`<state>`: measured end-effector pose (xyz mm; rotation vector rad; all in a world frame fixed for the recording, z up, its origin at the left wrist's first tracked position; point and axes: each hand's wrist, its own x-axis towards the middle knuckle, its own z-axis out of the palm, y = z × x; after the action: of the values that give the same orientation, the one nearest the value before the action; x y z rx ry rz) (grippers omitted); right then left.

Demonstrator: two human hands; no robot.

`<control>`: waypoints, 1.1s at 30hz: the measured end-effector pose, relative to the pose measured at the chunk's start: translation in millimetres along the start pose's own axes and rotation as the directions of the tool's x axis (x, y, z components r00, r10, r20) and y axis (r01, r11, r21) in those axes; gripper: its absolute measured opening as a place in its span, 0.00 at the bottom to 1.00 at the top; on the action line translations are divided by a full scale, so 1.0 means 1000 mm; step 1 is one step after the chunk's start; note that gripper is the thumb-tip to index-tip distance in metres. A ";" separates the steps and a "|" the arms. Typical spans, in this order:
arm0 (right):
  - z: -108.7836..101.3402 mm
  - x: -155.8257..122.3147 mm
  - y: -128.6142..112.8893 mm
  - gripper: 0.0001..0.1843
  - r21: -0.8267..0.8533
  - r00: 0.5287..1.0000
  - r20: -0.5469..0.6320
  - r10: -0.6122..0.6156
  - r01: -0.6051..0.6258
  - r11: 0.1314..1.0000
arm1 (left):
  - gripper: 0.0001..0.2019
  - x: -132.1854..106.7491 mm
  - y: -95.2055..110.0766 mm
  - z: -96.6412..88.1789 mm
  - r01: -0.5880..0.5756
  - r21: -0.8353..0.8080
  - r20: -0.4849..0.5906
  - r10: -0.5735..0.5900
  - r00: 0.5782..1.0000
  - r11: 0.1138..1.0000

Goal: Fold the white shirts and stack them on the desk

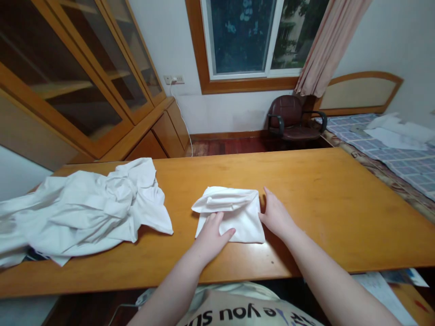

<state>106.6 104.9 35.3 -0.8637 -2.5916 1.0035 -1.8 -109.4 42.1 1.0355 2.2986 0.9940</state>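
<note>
A small folded white cloth (238, 210) lies on the wooden table (340, 203) in front of me. My left hand (212, 233) rests flat on its near left part, fingers stretched out and thumb spread. My right hand (275, 215) lies open against the cloth's right edge, fingers pointing away from me. Neither hand grips anything. The top flap of the cloth is slightly rumpled.
A large crumpled heap of white fabric (84, 208) covers the table's left end. Beyond the table stand a dark brown armchair (294, 120), a glass-door wooden cabinet (84, 77) at left, and a bed (390, 145) with checked cover at right. Papers (384, 285) lie below the table's right edge.
</note>
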 end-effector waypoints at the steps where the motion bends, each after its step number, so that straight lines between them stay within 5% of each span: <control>1: -0.001 -0.001 -0.004 0.47 -0.069 0.998 -0.025 -0.063 0.061 0.996 | 0.27 0.000 0.004 0.002 0.011 0.071 0.015 -0.012 1.000 0.997; 3: -0.006 -0.002 -0.017 0.42 -0.138 0.985 -0.007 -0.170 0.168 0.976 | 0.31 0.001 0.013 0.005 0.001 0.138 0.013 -0.003 1.000 0.990; 7: -0.009 -0.005 -0.049 0.16 -0.084 0.925 0.136 -0.354 0.367 0.927 | 0.49 0.007 0.025 0.014 -0.094 0.084 -0.038 0.098 0.994 0.992; 11: -0.007 -0.004 -0.062 0.10 0.080 0.825 0.287 -0.487 0.486 0.871 | 0.43 0.015 0.029 0.016 -0.209 0.031 -0.057 0.211 0.976 0.977; 12: -0.009 -0.001 -0.059 0.13 0.130 0.830 0.294 -0.475 0.457 0.880 | 0.41 0.016 0.029 0.013 -0.225 0.027 -0.081 0.226 0.971 0.974; 14: -0.020 0.006 -0.045 0.19 0.213 0.911 0.224 -0.345 0.300 0.930 | 0.37 0.016 0.024 -0.002 -0.223 0.029 -0.171 0.225 0.959 0.974; 16: -0.037 0.015 -0.021 0.24 0.261 0.999 0.021 -0.048 0.041 0.964 | 0.33 0.014 0.014 -0.026 -0.180 0.042 -0.324 0.184 0.928 0.983; 18: -0.057 0.021 0.009 0.27 0.213 0.965 -0.141 0.224 -0.191 0.958 | 0.27 0.010 -0.003 -0.055 -0.103 0.060 -0.494 0.119 0.861 0.993; 20: -0.075 0.022 0.040 0.28 0.022 0.934 -0.167 0.315 -0.316 0.948 | 0.23 0.007 -0.023 -0.079 0.006 0.103 -0.583 0.056 0.811 0.995; 21: -0.081 0.020 0.053 0.27 -0.100 0.929 -0.144 0.341 -0.356 0.929 | 0.23 0.005 -0.032 -0.087 0.066 0.145 -0.570 0.028 0.821 0.987; 23: -0.086 0.012 0.070 0.25 -0.323 0.915 -0.104 0.390 -0.402 0.857 | 0.23 0.003 -0.043 -0.092 0.190 0.284 -0.562 0.002 0.827 0.940; 26: -0.079 0.001 0.069 0.26 -0.483 0.887 -0.267 0.376 -0.461 0.745 | 0.27 0.002 -0.036 -0.075 0.263 0.483 -0.574 0.075 0.815 0.835; 29: -0.060 -0.001 0.048 0.38 -0.535 0.929 -0.314 0.195 -0.343 0.772 | 0.31 0.011 -0.008 -0.045 0.051 0.633 -0.336 0.214 0.917 0.772; 31: -0.044 0.002 0.033 0.42 -0.537 0.995 -0.076 0.065 -0.096 0.838 | 0.32 0.023 0.011 -0.027 -0.196 0.624 -0.045 0.285 0.957 0.756; 33: -0.031 0.008 0.022 0.41 -0.438 0.975 0.211 -0.073 0.161 0.885 | 0.28 0.036 0.023 -0.013 -0.346 0.560 0.182 0.296 0.938 0.753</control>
<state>122.3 139.8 43.1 -0.7186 -3.0640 0.4649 -21.6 -76.2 64.5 1.7325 2.4603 0.3100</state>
